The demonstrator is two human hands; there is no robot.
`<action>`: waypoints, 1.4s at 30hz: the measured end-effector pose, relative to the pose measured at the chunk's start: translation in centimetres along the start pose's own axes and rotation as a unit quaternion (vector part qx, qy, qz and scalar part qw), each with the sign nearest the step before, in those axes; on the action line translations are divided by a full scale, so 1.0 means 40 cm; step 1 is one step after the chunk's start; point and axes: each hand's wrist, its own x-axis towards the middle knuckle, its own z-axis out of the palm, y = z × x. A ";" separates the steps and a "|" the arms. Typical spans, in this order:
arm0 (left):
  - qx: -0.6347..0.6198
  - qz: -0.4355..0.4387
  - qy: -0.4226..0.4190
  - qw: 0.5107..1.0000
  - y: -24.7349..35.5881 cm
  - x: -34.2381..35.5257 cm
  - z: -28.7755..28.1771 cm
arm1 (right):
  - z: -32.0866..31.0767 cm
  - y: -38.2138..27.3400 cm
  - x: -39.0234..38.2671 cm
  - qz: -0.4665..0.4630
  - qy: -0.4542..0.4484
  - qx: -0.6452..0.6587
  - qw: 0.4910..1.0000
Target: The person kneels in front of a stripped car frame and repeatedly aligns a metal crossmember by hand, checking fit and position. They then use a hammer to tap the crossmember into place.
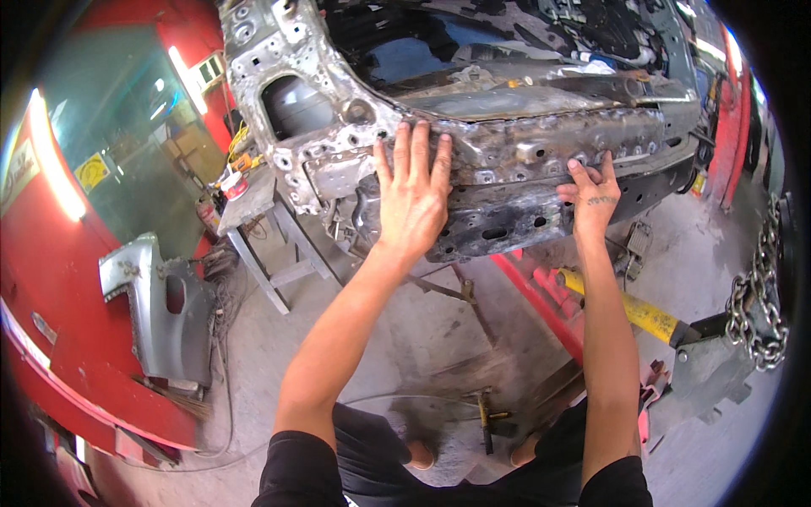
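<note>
In front of me is the stripped end of a car body (507, 139), bare grey metal with rows of small round weld marks and several holes. My left hand (411, 186) lies flat on its panel near the left corner, fingers spread and pointing away from me. My right hand (594, 198) is farther right at the same panel, its fingertips against the metal and its fingers apart. Neither hand shows anything held. Below the panel runs a dark lower crossmember (498, 228), partly covered by my left wrist.
A metal stand (283, 245) with cluttered top is at left, near a loose silver car panel (156, 296). A hammer (484, 418) stands by my feet. Right are a yellow cylinder (642, 314), a red beam (541, 304) and a hanging chain (758, 296). A cable (228, 406) crosses the floor.
</note>
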 end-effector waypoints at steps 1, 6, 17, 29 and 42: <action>0.011 -0.001 -0.002 1.000 0.000 -0.001 0.001 | 0.004 -0.001 0.000 -0.001 0.003 0.000 1.000; -0.004 -0.005 -0.024 1.000 0.044 0.001 -0.029 | -0.005 0.001 0.004 -0.010 0.005 -0.011 1.000; -0.697 -0.419 -0.010 0.582 0.202 -0.081 -0.026 | 0.007 -0.008 -0.001 -0.008 0.010 -0.033 0.999; -0.753 -0.533 -0.006 0.386 0.144 -0.026 0.005 | -0.003 0.002 0.006 -0.016 0.012 -0.036 0.999; -0.757 -0.528 -0.019 0.384 0.132 -0.016 0.031 | -0.003 0.009 0.005 -0.023 0.007 -0.025 0.999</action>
